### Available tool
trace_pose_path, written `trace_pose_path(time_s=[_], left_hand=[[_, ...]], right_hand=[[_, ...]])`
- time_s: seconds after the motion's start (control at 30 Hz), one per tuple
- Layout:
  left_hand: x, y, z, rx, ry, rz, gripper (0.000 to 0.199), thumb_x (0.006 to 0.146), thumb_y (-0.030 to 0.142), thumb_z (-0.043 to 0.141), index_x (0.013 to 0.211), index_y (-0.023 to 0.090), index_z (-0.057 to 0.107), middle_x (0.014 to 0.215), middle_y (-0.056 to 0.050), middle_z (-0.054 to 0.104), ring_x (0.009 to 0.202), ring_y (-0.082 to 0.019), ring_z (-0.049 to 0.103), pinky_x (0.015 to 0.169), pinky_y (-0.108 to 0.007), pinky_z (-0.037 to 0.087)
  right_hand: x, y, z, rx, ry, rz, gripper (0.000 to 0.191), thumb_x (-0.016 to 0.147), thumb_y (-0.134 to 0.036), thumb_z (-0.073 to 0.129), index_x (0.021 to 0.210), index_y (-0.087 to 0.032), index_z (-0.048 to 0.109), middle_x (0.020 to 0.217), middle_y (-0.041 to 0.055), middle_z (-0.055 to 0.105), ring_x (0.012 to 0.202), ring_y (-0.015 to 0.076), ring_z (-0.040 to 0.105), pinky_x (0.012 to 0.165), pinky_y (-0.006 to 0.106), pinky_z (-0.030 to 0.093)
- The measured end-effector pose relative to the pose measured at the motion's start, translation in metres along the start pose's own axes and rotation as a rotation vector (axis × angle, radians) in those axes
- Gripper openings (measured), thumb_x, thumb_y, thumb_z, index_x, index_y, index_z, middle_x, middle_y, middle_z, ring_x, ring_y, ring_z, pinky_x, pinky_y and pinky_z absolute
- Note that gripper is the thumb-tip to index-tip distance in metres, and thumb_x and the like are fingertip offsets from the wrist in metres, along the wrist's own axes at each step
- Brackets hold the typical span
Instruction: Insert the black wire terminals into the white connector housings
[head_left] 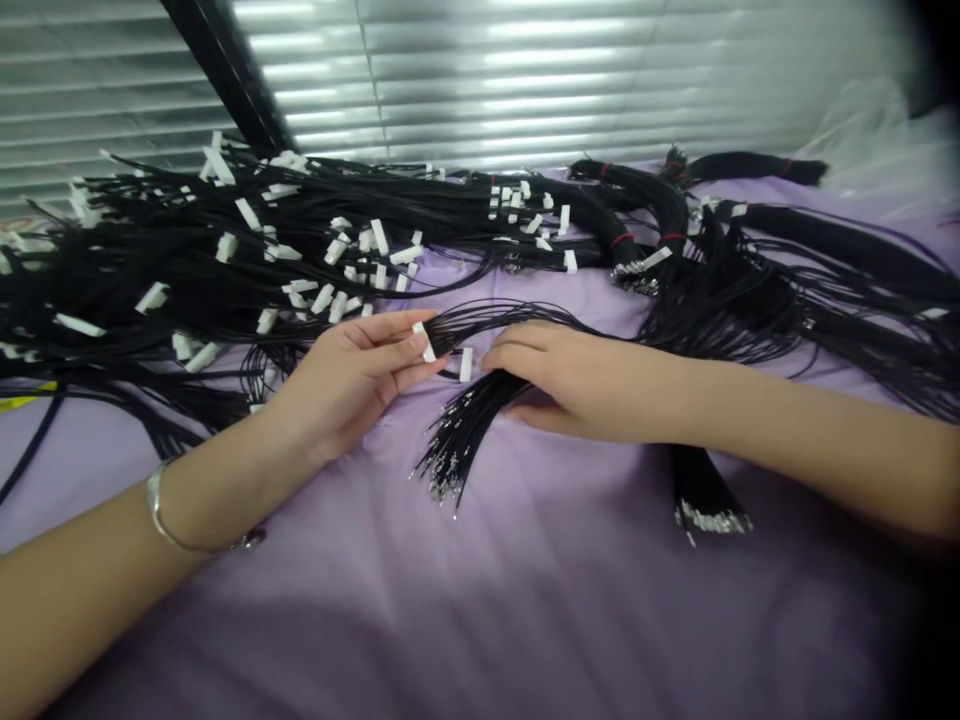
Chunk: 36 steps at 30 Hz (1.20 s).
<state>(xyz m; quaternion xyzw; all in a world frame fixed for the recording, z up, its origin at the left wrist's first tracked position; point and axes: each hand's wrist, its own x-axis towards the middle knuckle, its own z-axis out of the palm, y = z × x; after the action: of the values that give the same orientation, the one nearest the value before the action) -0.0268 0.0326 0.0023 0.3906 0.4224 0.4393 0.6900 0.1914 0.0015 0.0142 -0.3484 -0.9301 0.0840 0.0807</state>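
My left hand (360,375) pinches a small white plastic connector (425,342) at its fingertips, with thin black wires fanning out from it to the right. My right hand (577,382) closes over a bundle of thin black wires (472,425), whose crimped metal tips splay out toward the lower left. A second white connector (466,364) hangs between my hands, just clear of both. Behind my left hand lies a large tangle of black wires with several white connectors (322,240).
Red-banded black wire bundles (637,215) lie at the back right, and another bundle with silver tips (709,500) lies below my right hand. Everything rests on a lilac cloth (525,600). Window blinds (525,70) stand behind. A metal bracelet (187,520) circles my left wrist.
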Motion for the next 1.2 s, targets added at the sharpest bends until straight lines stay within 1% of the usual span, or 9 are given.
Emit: trace_pose_path(time_s=[0.33, 0.47, 0.6, 0.67, 0.77, 0.93, 1.03, 1.13, 1.2], left_hand=[[0.000, -0.003, -0.004, 0.109, -0.053, -0.041, 0.023, 0.074, 0.006, 0.071, 0.097, 0.009, 0.071, 0.089, -0.009, 0.074, 0.081, -0.016, 0.070, 0.097, -0.037, 0.049], [-0.001, -0.001, -0.004, 0.105, -0.032, -0.089, 0.022, 0.074, 0.007, 0.070, 0.096, 0.011, 0.072, 0.094, -0.010, 0.074, 0.086, -0.019, 0.070, 0.093, -0.033, 0.052], [-0.001, 0.000, -0.003, 0.078, -0.041, -0.078, 0.019, 0.075, 0.005, 0.069, 0.093, 0.010, 0.071, 0.098, -0.010, 0.073, 0.090, -0.020, 0.070, 0.089, -0.031, 0.055], [-0.001, 0.000, -0.001, 0.060, -0.047, -0.081, 0.019, 0.074, 0.003, 0.068, 0.093, 0.009, 0.071, 0.099, -0.010, 0.073, 0.089, -0.020, 0.069, 0.089, -0.031, 0.056], [-0.002, 0.004, 0.006, 0.063, -0.017, -0.067, 0.017, 0.075, -0.002, 0.064, 0.089, 0.006, 0.070, 0.095, -0.013, 0.073, 0.083, -0.019, 0.070, 0.088, -0.032, 0.056], [-0.021, 0.010, 0.019, 0.065, 0.038, -0.016, 0.017, 0.077, -0.002, 0.063, 0.087, 0.009, 0.071, 0.080, -0.008, 0.072, 0.072, -0.013, 0.068, 0.081, -0.026, 0.057], [-0.033, 0.007, 0.023, 0.053, 0.038, -0.025, 0.018, 0.077, -0.001, 0.063, 0.089, 0.010, 0.072, 0.082, -0.008, 0.072, 0.071, -0.012, 0.068, 0.080, -0.023, 0.057], [-0.033, 0.001, 0.023, 0.030, 0.050, -0.047, 0.019, 0.078, -0.004, 0.061, 0.085, 0.010, 0.072, 0.086, -0.008, 0.072, 0.076, -0.011, 0.068, 0.081, -0.022, 0.057], [-0.026, -0.004, 0.022, 0.014, 0.050, -0.064, 0.020, 0.077, -0.005, 0.059, 0.082, 0.010, 0.071, 0.085, -0.008, 0.072, 0.078, -0.012, 0.068, 0.081, -0.023, 0.057]], right_hand=[[-0.003, -0.002, -0.023, 0.239, -0.270, -0.154, 0.023, 0.078, -0.011, 0.060, 0.100, -0.013, 0.063, 0.097, 0.0053, 0.056, 0.092, 0.0150, 0.055, 0.086, 0.028, 0.048], [-0.034, -0.023, -0.038, 0.153, -0.140, -0.102, 0.033, 0.087, -0.018, 0.054, 0.118, -0.008, 0.057, 0.122, 0.0144, 0.054, 0.116, 0.0186, 0.049, 0.101, 0.032, 0.043], [-0.089, -0.073, -0.033, -0.053, 0.041, -0.011, 0.033, 0.091, -0.022, 0.048, 0.119, -0.009, 0.061, 0.133, 0.0155, 0.054, 0.130, 0.0227, 0.043, 0.107, 0.035, 0.040], [-0.110, -0.096, -0.022, -0.154, -0.012, -0.045, 0.039, 0.090, -0.020, 0.048, 0.129, -0.014, 0.055, 0.136, 0.0104, 0.053, 0.131, 0.0224, 0.043, 0.107, 0.034, 0.041], [-0.126, -0.114, -0.008, -0.248, -0.094, 0.000, 0.052, 0.092, -0.037, 0.044, 0.136, -0.008, 0.047, 0.140, 0.0143, 0.046, 0.128, 0.0244, 0.047, 0.101, 0.033, 0.046], [-0.143, -0.122, -0.008, -0.297, -0.061, -0.110, 0.047, 0.092, -0.028, 0.043, 0.135, -0.010, 0.048, 0.139, 0.0103, 0.047, 0.127, 0.0224, 0.047, 0.098, 0.029, 0.049], [-0.154, -0.121, -0.012, -0.262, -0.064, -0.076, 0.047, 0.091, -0.030, 0.046, 0.134, -0.011, 0.049, 0.137, 0.0111, 0.048, 0.125, 0.0233, 0.050, 0.095, 0.029, 0.051], [-0.155, -0.117, -0.024, -0.114, -0.129, -0.093, 0.047, 0.090, -0.034, 0.050, 0.132, -0.013, 0.053, 0.136, 0.0116, 0.051, 0.124, 0.0221, 0.051, 0.094, 0.028, 0.052], [-0.144, -0.108, -0.034, 0.023, -0.074, -0.108, 0.040, 0.091, -0.035, 0.050, 0.124, -0.014, 0.060, 0.129, 0.0096, 0.059, 0.121, 0.0177, 0.054, 0.096, 0.025, 0.049]])
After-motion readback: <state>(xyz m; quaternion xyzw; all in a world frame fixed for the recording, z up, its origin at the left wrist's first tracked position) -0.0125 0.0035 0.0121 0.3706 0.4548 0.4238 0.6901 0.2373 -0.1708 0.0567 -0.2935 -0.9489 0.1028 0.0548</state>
